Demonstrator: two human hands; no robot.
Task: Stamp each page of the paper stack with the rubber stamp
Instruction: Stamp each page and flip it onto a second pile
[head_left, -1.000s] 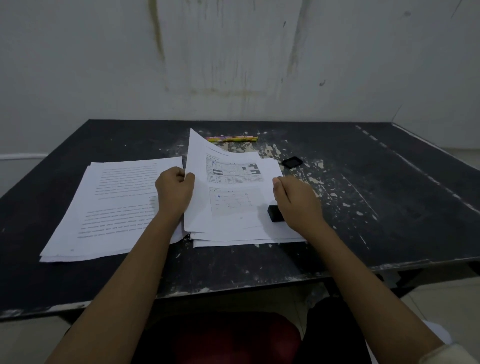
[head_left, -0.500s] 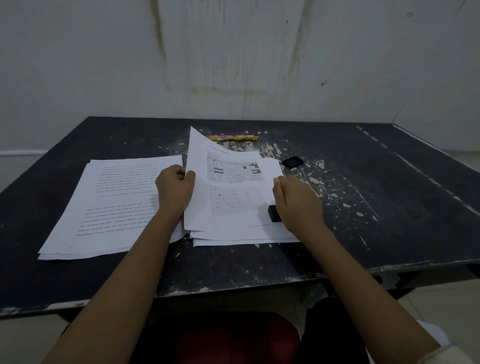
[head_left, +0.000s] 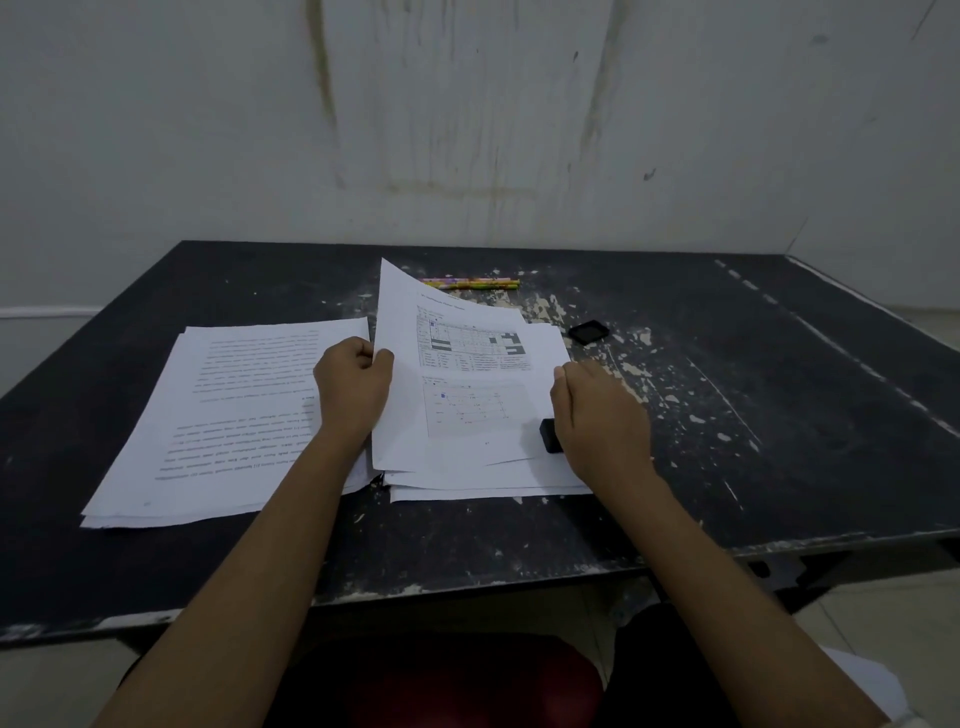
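A stack of white pages (head_left: 483, 475) lies in the middle of the black table (head_left: 779, 415). Its top sheet (head_left: 467, 364), printed with a table and a chart, is lifted along its left edge, where my left hand (head_left: 353, 387) pinches it. My right hand (head_left: 602, 421) holds a small black rubber stamp (head_left: 549, 435) down on the lower right of the stack. A second pile of text pages (head_left: 234, 415) lies flat to the left.
A small black square ink pad or stamp cap (head_left: 588, 331) sits behind the stack to the right. Yellow and pink pencils (head_left: 470, 283) lie further back. The table's front edge runs close to my body, a wall rises behind.
Hardly anything has moved. The lifted sheet stays raised in my left hand and the stamp stays under my right hand.
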